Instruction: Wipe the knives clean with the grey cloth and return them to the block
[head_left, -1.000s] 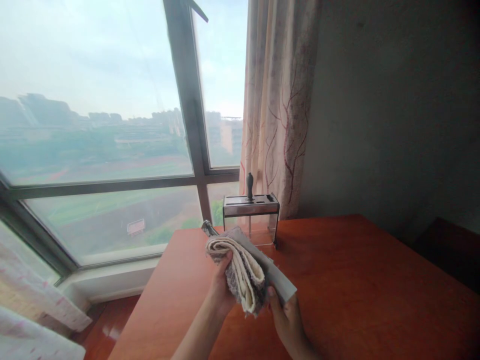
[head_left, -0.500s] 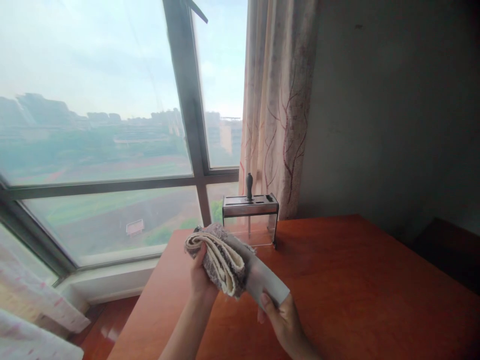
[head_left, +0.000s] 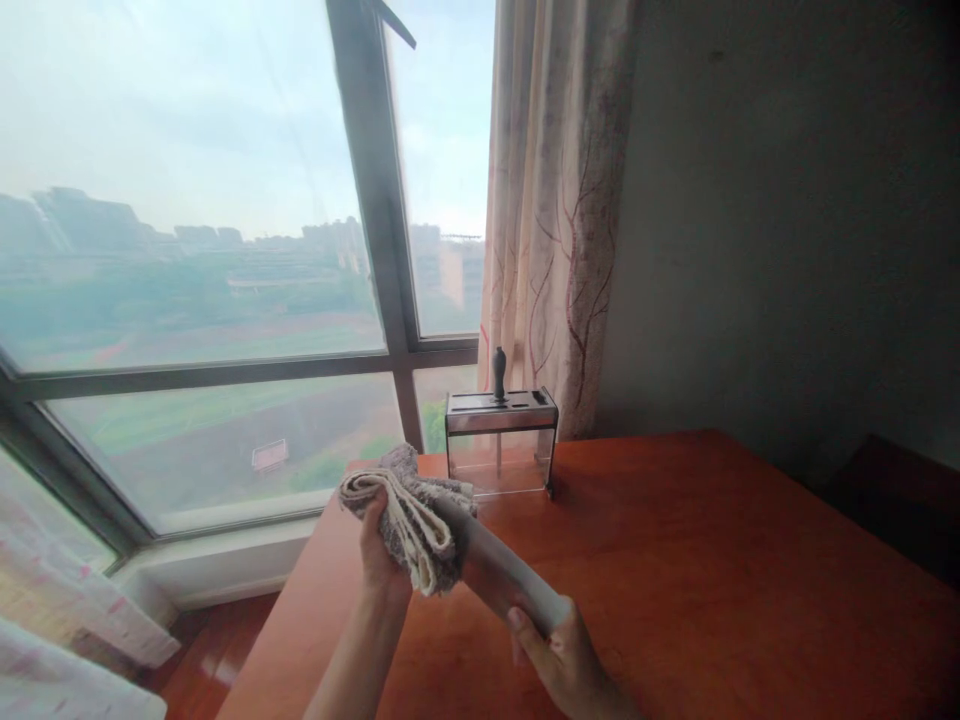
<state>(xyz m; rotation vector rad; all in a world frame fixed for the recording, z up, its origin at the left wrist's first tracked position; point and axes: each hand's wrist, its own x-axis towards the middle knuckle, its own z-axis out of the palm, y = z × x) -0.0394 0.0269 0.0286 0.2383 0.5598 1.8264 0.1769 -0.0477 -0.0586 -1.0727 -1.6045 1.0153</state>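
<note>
My left hand (head_left: 381,548) is closed round a folded grey-and-cream cloth (head_left: 412,525), its thumb pressed on the near fold. The cloth lies against the far part of a kitchen knife's (head_left: 514,580) broad grey blade and hides its end. My right hand (head_left: 566,650) grips the knife at the near end, thumb along the blade's base; the fingers cover the handle. Both hands are held above the table. Beyond them stands a clear-sided knife block (head_left: 501,412) with one dark-handled tool (head_left: 499,375) upright in it.
The reddish-brown wooden table (head_left: 720,560) spreads under and to the right of the hands. A large window (head_left: 195,250) fills the left side, with a patterned curtain (head_left: 559,210) at its right and a dark wall (head_left: 772,240) beyond. Another curtain (head_left: 67,620) hangs at lower left.
My left hand and the cloth have shifted left, toward the blade's far end. The blade has turned and now shows its flat more narrowly. The knife block has not moved.
</note>
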